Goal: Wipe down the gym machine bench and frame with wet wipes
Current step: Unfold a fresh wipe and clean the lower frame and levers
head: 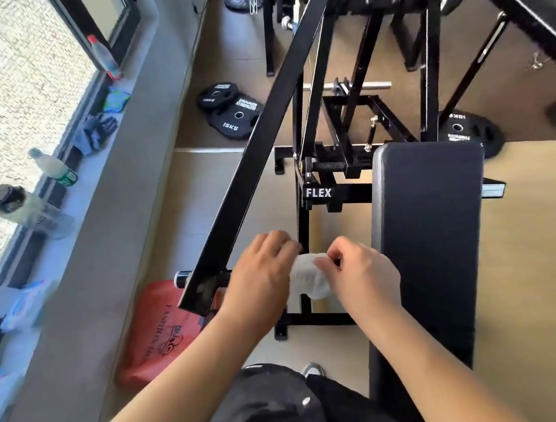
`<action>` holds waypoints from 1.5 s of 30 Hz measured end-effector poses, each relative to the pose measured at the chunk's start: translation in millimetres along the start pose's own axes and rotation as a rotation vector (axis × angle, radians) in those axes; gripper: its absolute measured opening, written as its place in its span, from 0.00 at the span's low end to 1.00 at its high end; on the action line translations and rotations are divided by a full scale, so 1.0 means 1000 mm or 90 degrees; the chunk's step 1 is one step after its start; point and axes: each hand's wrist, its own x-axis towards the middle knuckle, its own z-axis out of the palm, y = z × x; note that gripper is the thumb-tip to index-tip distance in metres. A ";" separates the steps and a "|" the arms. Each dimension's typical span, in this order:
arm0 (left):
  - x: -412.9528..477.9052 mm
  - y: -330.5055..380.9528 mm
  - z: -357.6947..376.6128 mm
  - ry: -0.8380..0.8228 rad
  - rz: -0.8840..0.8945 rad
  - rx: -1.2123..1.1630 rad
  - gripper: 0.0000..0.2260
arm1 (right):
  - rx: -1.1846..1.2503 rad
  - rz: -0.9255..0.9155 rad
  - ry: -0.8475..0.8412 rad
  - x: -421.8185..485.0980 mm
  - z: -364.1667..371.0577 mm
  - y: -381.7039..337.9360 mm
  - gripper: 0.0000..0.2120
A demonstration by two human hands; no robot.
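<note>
Wipe (308,278): white, crumpled, dimpled wad, held in the air betw. both hands, just left of the black padded bench (431,232) & near the slanted black frame bar (251,179). Wad's long axis runs roughly near-to-far. Left grip (261,272) curls over its left side; right grip (361,274) pinches its top edge. Bench runs lengthwise away from the person.
</note>
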 end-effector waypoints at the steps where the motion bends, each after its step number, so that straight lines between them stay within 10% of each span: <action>1: 0.001 0.009 0.006 -0.025 0.014 -0.039 0.16 | 0.012 0.011 -0.015 0.002 -0.002 0.001 0.12; 9: 0.011 0.040 0.037 -0.053 -0.035 0.048 0.12 | 0.256 0.161 -0.008 -0.008 -0.021 0.060 0.06; 15: 0.072 0.073 0.032 -0.398 -0.083 0.066 0.26 | 0.344 0.223 -0.025 -0.016 -0.028 0.063 0.07; 21: -0.025 0.053 0.034 -0.104 0.014 0.070 0.18 | 0.348 0.190 -0.033 -0.021 -0.022 0.056 0.07; 29: 0.039 0.079 0.039 -0.244 -0.145 0.111 0.17 | 0.384 0.181 -0.056 -0.017 -0.013 0.038 0.11; 35: -0.013 0.070 0.053 -0.064 0.034 0.040 0.18 | 0.382 0.192 -0.054 -0.023 -0.015 0.042 0.14; 45: -0.008 0.054 0.042 0.023 -0.208 0.100 0.13 | 0.269 0.024 -0.057 -0.012 -0.012 0.019 0.15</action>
